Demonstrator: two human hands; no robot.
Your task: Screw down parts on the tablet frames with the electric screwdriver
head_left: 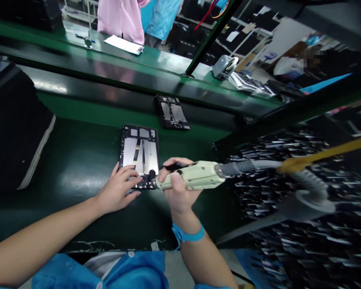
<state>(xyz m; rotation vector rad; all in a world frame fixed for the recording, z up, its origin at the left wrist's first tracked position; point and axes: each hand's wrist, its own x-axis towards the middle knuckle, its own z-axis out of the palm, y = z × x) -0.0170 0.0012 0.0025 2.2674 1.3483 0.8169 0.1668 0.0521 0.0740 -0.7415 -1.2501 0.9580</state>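
A tablet with its inside exposed [149,154] lies on the green bench, showing silver plates, a dark ribbon cable and a black rim. My left hand [118,188] rests its fingers, spread apart, on the tablet's lower left edge. In my right hand [180,188] is a pale green electric screwdriver [201,175], held nearly level. Its tip meets the tablet's lower right corner; whether a screw is under it I cannot make out. A blue wrist strap [188,236] circles my right wrist.
Farther back, a second opened tablet [173,113] sits beside the raised dark strip. A black covered stack [15,128] stands at the left. The screwdriver's cable [267,163] runs right to a yellow strap [333,152]. Someone in pink [120,18] stands beyond the bench, near papers [124,44].
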